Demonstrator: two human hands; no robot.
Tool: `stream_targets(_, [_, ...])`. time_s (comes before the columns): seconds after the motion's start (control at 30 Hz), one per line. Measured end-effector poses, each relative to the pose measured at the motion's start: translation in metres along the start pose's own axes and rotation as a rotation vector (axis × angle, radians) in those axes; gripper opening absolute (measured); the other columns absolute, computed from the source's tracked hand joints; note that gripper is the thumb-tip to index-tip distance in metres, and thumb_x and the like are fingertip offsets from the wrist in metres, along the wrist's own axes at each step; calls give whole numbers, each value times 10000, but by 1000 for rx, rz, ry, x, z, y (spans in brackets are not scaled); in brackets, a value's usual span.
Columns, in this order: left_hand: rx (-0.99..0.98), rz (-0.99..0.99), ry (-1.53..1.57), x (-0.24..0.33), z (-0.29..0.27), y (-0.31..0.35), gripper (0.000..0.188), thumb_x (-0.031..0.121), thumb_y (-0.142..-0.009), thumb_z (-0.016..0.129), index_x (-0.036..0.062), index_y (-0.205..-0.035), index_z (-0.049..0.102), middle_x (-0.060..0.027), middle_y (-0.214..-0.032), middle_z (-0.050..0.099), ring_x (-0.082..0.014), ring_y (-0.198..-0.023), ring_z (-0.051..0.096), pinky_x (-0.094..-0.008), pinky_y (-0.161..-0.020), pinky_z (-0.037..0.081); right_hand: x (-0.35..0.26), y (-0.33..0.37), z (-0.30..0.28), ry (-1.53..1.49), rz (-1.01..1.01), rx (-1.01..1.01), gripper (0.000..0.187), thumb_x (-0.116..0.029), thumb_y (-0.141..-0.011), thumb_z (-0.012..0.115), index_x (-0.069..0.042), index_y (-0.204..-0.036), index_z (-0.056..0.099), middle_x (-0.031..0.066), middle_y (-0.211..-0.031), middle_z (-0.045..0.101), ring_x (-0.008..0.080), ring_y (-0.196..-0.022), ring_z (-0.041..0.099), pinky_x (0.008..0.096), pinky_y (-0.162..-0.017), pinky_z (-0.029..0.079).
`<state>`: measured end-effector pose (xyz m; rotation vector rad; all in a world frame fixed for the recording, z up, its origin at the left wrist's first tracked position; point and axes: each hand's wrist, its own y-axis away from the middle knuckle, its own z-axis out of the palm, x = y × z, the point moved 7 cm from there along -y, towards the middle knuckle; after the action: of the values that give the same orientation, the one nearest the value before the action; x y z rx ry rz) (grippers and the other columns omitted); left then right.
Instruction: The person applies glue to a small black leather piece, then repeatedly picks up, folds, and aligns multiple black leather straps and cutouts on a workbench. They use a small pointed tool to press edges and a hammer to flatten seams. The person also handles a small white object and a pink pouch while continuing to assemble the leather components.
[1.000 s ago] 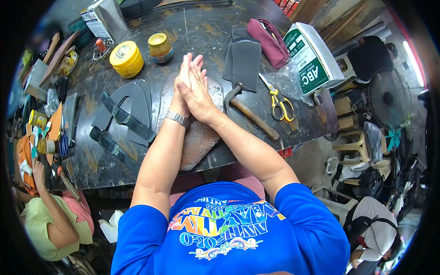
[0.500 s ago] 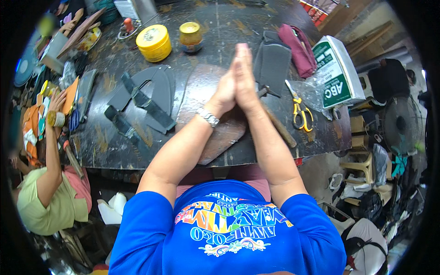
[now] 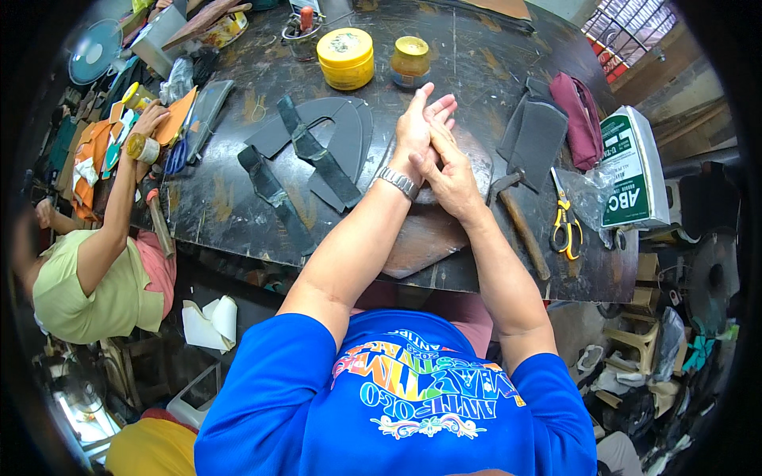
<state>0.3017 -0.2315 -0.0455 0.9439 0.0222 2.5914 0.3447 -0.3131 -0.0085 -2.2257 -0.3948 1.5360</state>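
My left hand (image 3: 416,131), with a metal watch (image 3: 398,182) on its wrist, is held out with its fingers stretched and apart. My right hand (image 3: 454,173) lies against its palm, fingers extended across it and thumb near the left wrist. Nothing shows between them. Both hover over a worn brown board (image 3: 429,238) at the table's front edge. Left of them lie dark grey sole-shaped sheets (image 3: 349,119) and dark strap pieces (image 3: 317,155). On the right are a hammer (image 3: 524,236) and yellow-and-black scissors (image 3: 565,230).
A yellow tub (image 3: 346,67) and a glass jar (image 3: 411,59) stand at the back. Dark grey sheets (image 3: 533,131), a maroon pouch (image 3: 577,119) and a white-green box (image 3: 635,170) sit right. A co-worker (image 3: 103,270) handles orange pieces at left.
My palms were pressed together with fingers aligned. Now my right hand has slid lower across the left palm, and the left fingers have spread. The whole view has shifted too.
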Motion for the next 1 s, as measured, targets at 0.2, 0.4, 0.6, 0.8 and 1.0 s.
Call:
stream_targets(0.2, [-42, -44, 196, -4, 1, -12, 919, 780, -944, 278, 40, -1484, 347, -219, -1265, 582, -296, -1149, 569, -405, -946, 491, 2, -2, -27, 46, 11, 135, 234, -114, -950, 642, -14, -1156, 690, 132, -1204, 623, 232, -1162, 583, 351, -1033, 436])
stream_targets(0.4, [-187, 455, -775, -11, 38, 17, 421, 297, -1040, 505, -41, -1283, 572, -172, -1118, 695, -273, -1061, 651, -370, -944, 492, 16, -7, -52, 871, 59, 244, 647, -224, -955, 545, -132, -1552, 311, 212, -1624, 180, 439, -1503, 140, 688, -1140, 176])
stream_targets(0.6, [-95, 364, -768, -11, 15, 0, 352, 225, -1057, 454, -51, -1238, 575, -177, -1151, 663, -262, -1055, 654, -354, -911, 526, 24, -2, -26, 884, 34, -1, 716, -233, -938, 571, -133, -1577, 264, 136, -1669, 66, 409, -1528, 50, 655, -1180, 79])
stream_targets(0.8, [-143, -61, -147, -20, 2, -10, 306, 231, -1064, 442, 0, -1206, 583, -170, -1155, 653, -250, -1045, 659, -404, -928, 556, -2, -5, -25, 704, -145, 5, 480, -92, -796, 623, -103, -1277, 638, 95, -1595, 336, 410, -1512, 153, 672, -1174, 82])
stream_targets(1.0, [-421, -222, -268, -15, 32, 9, 444, 386, -1073, 434, 47, -1314, 588, -96, -1209, 664, -185, -1090, 640, -375, -971, 530, 8, -13, -71, 233, -105, 294, 220, -272, -884, 692, -98, -990, 776, 120, -1415, 555, 385, -1452, 283, 529, -1186, 179])
